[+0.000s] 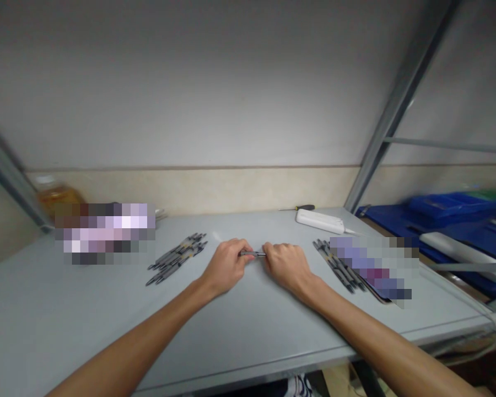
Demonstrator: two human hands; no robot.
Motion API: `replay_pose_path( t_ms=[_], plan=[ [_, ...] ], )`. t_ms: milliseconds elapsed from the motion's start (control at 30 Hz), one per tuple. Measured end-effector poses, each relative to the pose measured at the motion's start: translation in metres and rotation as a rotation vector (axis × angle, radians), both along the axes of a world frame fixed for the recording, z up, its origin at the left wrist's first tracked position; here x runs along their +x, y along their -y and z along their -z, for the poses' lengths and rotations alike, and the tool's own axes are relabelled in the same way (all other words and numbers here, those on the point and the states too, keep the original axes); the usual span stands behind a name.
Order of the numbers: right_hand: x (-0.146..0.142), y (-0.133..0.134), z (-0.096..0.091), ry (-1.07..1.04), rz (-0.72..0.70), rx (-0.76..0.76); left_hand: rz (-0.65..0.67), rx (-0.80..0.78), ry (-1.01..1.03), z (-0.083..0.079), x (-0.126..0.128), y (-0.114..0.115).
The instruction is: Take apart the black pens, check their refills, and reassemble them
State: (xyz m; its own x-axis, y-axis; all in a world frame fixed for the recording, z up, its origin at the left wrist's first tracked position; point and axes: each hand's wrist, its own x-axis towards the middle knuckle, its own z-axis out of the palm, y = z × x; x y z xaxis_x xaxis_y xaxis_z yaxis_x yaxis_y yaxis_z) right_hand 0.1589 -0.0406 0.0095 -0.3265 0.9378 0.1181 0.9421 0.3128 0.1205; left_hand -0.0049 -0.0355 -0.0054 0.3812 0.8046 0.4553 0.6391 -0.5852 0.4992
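Observation:
A slim grey pen (254, 253) lies level between my two hands, just above the middle of the table. My left hand (230, 263) pinches one end of it with thumb and fingers. Around the other end, my right hand (285, 264) is closed, its curled fingers hiding that tip. To the left of my hands rests a loose pile of similar grey pens (177, 256). On the right, more such pens (341, 267) lie side by side, next to a blurred-out flat object (372, 270).
A white power strip (320, 221) with a cable and a screwdriver (306, 208) lie at the back of the grey table (240, 336). A bottle of amber liquid (60, 196) and a pixelated item (107, 231) stand back left. Metal posts (397, 105) rise on both sides; blue trays (454, 204) sit far right.

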Motion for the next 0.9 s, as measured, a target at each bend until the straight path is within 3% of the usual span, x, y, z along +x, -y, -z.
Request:
replay_pose_path(
  t_ms=[300, 500, 633, 900],
  plan=[
    [0.0, -0.005, 0.007, -0.021, 0.016, 0.008, 0.009, 0.138, -0.187, 0.001, 0.0, -0.003],
    [0.003, -0.006, 0.007, -0.017, -0.119, 0.1, -0.016, -0.113, -0.115, -0.002, -0.002, -0.006],
    [0.008, -0.007, 0.01, -0.11, -0.258, 0.229, -0.05, -0.155, -0.003, -0.001, -0.01, -0.013],
    [0.019, -0.02, 0.018, -0.375, -0.444, 0.163, -0.026, -0.227, 0.033, -0.001, -0.016, -0.016]
  ],
)
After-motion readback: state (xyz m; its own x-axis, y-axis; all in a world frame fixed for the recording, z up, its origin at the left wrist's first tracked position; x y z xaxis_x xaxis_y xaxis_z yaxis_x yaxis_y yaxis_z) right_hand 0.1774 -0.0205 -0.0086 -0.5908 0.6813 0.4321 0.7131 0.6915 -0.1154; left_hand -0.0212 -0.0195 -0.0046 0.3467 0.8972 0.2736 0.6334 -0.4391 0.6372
